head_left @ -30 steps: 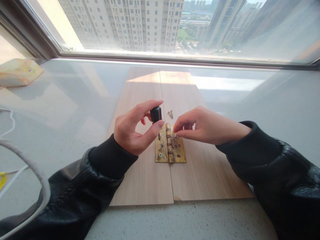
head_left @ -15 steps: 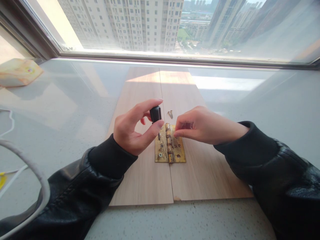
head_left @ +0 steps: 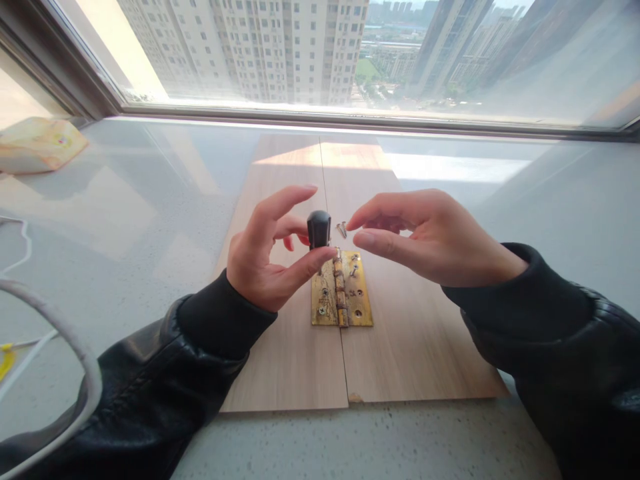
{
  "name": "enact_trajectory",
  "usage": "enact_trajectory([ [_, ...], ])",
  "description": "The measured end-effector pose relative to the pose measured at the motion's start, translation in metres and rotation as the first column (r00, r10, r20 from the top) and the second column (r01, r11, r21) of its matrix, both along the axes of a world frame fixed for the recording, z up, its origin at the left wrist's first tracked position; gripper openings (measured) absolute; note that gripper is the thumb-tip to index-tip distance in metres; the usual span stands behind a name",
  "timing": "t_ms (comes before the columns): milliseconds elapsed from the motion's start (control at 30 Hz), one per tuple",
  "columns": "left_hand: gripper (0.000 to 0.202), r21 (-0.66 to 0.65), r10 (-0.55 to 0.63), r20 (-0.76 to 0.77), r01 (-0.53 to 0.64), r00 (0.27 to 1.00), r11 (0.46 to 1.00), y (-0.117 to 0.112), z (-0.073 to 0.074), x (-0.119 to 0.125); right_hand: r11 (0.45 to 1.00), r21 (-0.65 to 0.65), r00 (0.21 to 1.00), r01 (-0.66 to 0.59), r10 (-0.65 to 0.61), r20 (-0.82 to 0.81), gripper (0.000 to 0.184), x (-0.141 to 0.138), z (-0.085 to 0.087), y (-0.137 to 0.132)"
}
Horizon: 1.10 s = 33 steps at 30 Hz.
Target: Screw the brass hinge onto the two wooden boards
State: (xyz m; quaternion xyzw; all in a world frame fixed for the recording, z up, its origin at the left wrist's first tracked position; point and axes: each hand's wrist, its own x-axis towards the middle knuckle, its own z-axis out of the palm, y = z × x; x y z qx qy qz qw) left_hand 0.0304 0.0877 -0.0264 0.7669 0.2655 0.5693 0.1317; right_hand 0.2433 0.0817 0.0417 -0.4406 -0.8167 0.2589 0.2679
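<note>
A brass butt hinge with worn, stained plating lies over the seam of two wooden boards. Screws sit in the left leaf, and a screw leans on the upper part of the right leaf. My left hand holds a black-handled screwdriver between thumb and fingers, its index finger raised away from the handle. Most of the screwdriver's shaft is hidden behind the thumb. Fingers apart and holding nothing, my right hand hovers beside loose screws lying beyond the hinge.
The boards rest on a speckled white sill below a large window. At the far left stands a yellowish block-like object. A white cable curves across the left foreground near my left sleeve.
My right hand has left the hinge's right leaf, opened and moved up toward the loose screws, uncovering a screw on the leaf. The screwdriver handle has shifted slightly right; my left index finger has lifted.
</note>
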Motion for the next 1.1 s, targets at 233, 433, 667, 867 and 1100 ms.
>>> enact_trajectory([
  [233, 0.067, 0.044, -0.081, -0.129, 0.087, 0.988, 0.995, -0.005, 0.007, -0.002, 0.973, 0.176, 0.985, -0.148, 0.161, -0.064, 0.016, -0.023, 0.003, -0.019],
  [433, 0.063, -0.048, -0.010, -0.013, 0.010, 1.000, 0.999, 0.001, 0.006, -0.002, 0.987, 0.132, 0.992, 0.089, -0.077, -0.097, 0.019, -0.006, 0.016, -0.012],
  [667, 0.029, -0.254, 0.193, 0.054, -0.173, 0.980, 0.952, 0.009, 0.003, -0.001, 0.987, 0.073, 0.990, 0.144, -0.144, -0.010, 0.019, 0.008, 0.022, -0.007],
  [867, 0.041, -0.306, 0.197, 0.101, -0.158, 0.975, 0.939, 0.006, 0.005, 0.002, 0.988, 0.073, 0.990, 0.137, -0.138, 0.009, 0.020, 0.006, 0.019, -0.006],
  [1100, 0.041, -0.336, 0.229, 0.118, -0.178, 0.966, 0.925, 0.003, 0.005, 0.006, 0.984, 0.156, 0.994, 0.091, -0.101, 0.053, 0.022, 0.009, 0.020, -0.005],
])
